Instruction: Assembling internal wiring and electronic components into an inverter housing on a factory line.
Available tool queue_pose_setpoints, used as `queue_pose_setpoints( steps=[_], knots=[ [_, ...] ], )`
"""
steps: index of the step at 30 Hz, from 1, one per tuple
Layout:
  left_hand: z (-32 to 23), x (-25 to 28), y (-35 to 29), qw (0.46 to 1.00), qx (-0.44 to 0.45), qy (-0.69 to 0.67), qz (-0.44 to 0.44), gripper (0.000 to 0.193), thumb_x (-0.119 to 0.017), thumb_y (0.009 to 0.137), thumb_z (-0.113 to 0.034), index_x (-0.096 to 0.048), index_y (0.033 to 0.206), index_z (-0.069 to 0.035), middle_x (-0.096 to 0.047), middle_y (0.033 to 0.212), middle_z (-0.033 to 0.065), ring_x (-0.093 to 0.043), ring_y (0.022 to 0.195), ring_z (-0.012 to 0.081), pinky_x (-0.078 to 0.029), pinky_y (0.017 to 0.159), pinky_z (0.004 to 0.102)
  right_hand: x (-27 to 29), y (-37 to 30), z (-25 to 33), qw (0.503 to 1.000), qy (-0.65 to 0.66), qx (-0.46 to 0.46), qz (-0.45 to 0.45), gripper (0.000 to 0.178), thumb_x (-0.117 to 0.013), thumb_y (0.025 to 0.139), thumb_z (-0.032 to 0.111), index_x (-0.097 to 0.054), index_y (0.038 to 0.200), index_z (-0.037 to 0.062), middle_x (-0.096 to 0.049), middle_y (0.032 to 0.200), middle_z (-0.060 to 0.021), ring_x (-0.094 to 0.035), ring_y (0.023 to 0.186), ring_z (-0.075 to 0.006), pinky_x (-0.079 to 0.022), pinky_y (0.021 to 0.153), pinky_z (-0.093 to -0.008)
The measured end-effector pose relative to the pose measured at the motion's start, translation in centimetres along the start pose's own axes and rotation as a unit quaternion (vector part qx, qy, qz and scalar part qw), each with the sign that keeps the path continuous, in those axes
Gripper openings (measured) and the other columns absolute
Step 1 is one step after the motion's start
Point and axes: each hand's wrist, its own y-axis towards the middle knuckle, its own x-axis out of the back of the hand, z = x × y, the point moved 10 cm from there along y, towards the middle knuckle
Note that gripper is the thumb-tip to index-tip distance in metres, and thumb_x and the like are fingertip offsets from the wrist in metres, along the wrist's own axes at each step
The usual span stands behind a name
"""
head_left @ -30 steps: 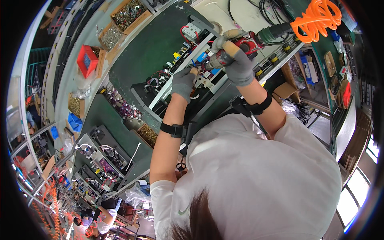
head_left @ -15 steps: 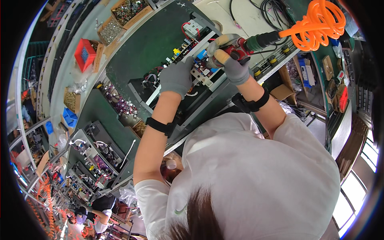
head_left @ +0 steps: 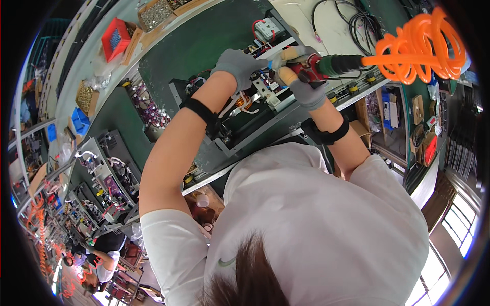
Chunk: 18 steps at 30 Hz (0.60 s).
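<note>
Both my hands wear grey gloves and work over a grey metal chassis (head_left: 245,137) on the green bench. My right hand (head_left: 306,89) is wrapped around a red and black air screwdriver (head_left: 309,67), held almost level with its tip to the left. An orange coiled hose (head_left: 421,51) runs from its dark green rear end. My left hand (head_left: 236,66) is at the driver's front end, fingers drawn together; what they pinch is hidden. Below my hands lie a circuit board (head_left: 268,84) and a copper coil (head_left: 242,103). A white switch block (head_left: 268,29) with red wires sits at the chassis's far end.
A red bin (head_left: 115,40) and a box of small metal parts (head_left: 155,15) stand at the far left, with a blue bin (head_left: 80,121) nearer. Another wired chassis (head_left: 109,178) lies at lower left. Black cable (head_left: 352,23) coils at the back. A co-worker (head_left: 104,260) is at lower left.
My left hand has moved right and away from the board to the screwdriver's front end. The screwdriver has shifted slightly right in my right hand. The whole view has shifted too.
</note>
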Motion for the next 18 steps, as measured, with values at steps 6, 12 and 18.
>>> queue_pose_setpoints(
  steps=[6,12,18],
  knots=[
    [0.3,-0.8,0.4,0.995,-0.042,-0.047,-0.072,0.055,-0.065,0.068,-0.010,-0.055,0.118,-0.031,-0.066,0.090,0.0080,-0.064,0.083,0.0286,-0.051,0.072,0.0368,-1.8,0.2,0.8,0.994,0.004,0.071,0.082,0.034,-0.051,0.077,-0.012,-0.049,0.107,0.0045,-0.058,0.090,-0.0123,-0.057,0.075,-0.0159,-0.051,0.060,-0.0281],
    [0.5,-0.6,0.1,0.998,-0.016,-0.048,-0.049,0.058,-0.066,0.066,-0.007,-0.055,0.118,-0.032,-0.065,0.093,0.0069,-0.064,0.086,0.0281,-0.052,0.073,0.0366,-1.7,0.0,-0.6,0.998,-0.015,-0.003,0.066,0.030,-0.059,0.073,-0.012,-0.052,0.099,0.0008,-0.059,0.089,-0.0096,-0.059,0.084,-0.0162,-0.050,0.076,-0.0306],
    [0.6,-0.7,0.1,0.996,-0.016,-0.085,-0.026,0.048,-0.064,0.072,-0.015,-0.054,0.117,-0.029,-0.063,0.095,0.0082,-0.062,0.091,0.0288,-0.051,0.077,0.0387,0.0,-0.2,-2.2,0.997,-0.078,-0.003,0.026,0.023,-0.056,0.077,-0.010,-0.052,0.096,0.0022,-0.059,0.089,-0.0104,-0.058,0.075,-0.0158,-0.050,0.066,-0.0280]
  ],
)
